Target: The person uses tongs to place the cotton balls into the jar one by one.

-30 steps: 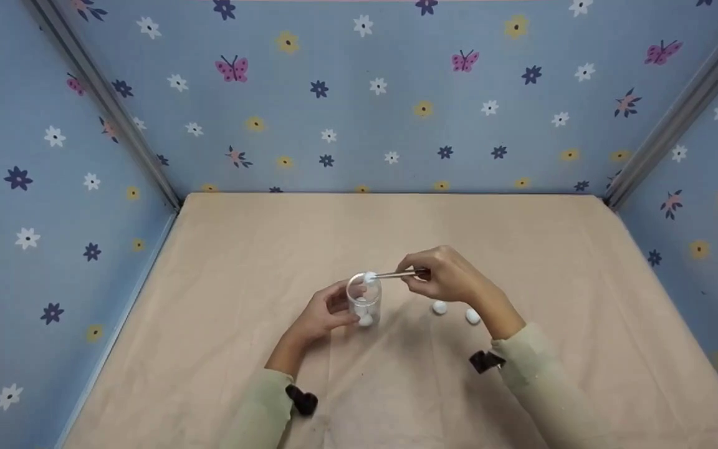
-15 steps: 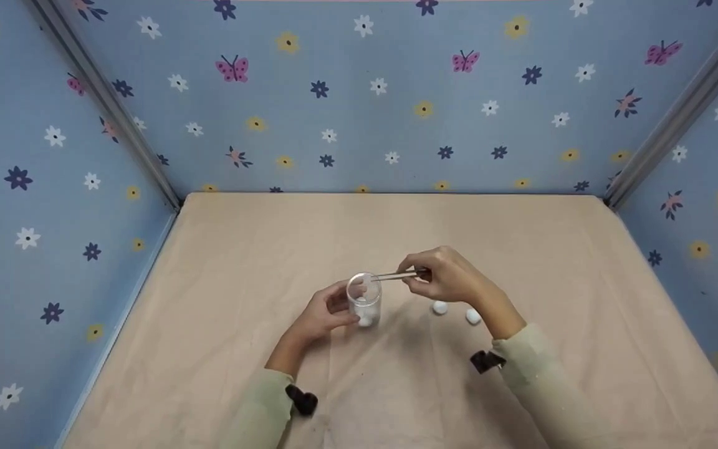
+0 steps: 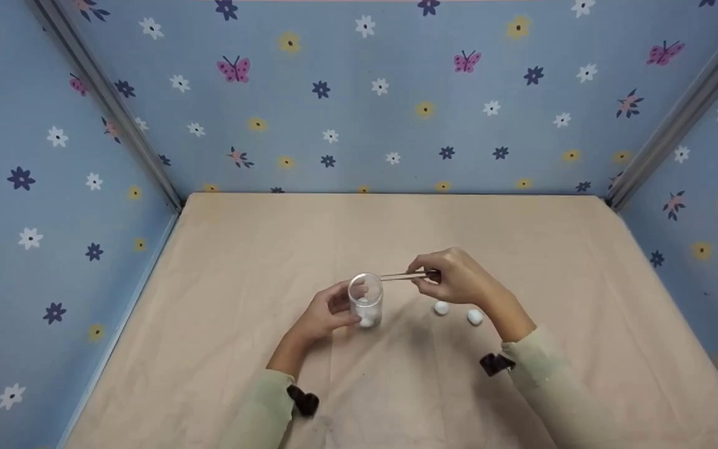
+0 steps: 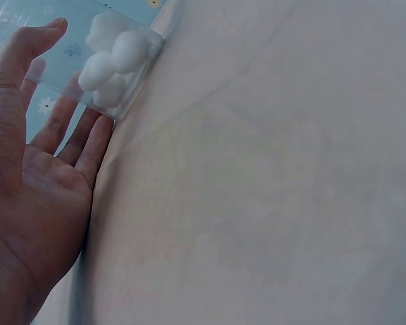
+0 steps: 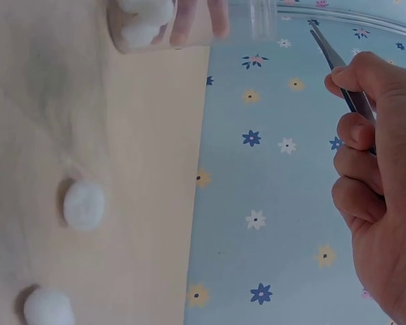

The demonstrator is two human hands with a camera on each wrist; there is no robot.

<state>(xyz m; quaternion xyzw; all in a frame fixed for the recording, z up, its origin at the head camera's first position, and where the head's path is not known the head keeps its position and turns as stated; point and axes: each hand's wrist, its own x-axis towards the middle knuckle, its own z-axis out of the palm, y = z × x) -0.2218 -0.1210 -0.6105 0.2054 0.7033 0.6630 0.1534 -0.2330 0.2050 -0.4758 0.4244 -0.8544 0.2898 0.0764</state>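
Observation:
My left hand [image 3: 321,313] holds a clear jar [image 3: 374,305] upright on the table, thumb at the near side and fingers around the back. Several white cotton balls [image 4: 115,61] are heaped at the jar's bottom in the left wrist view. Just right of the jar's mouth, my right hand [image 3: 459,277] pinches metal tweezers [image 3: 402,275] that point left toward the rim. Nothing shows between the tweezer tips in the right wrist view. Two loose cotton balls, one nearer the jar [image 3: 441,308] and one farther right [image 3: 475,317], lie below my right hand.
A beige cloth [image 3: 259,249] with light creases covers the table. Blue patterned panels [image 3: 390,125] rise behind it and at both sides, with grey metal posts [image 3: 110,106] in the corners.
A cotton ball that the tweezers held at the jar's mouth has dropped inside. The right hand has drawn the tweezers slightly right, out of the mouth. The left hand stays on the jar.

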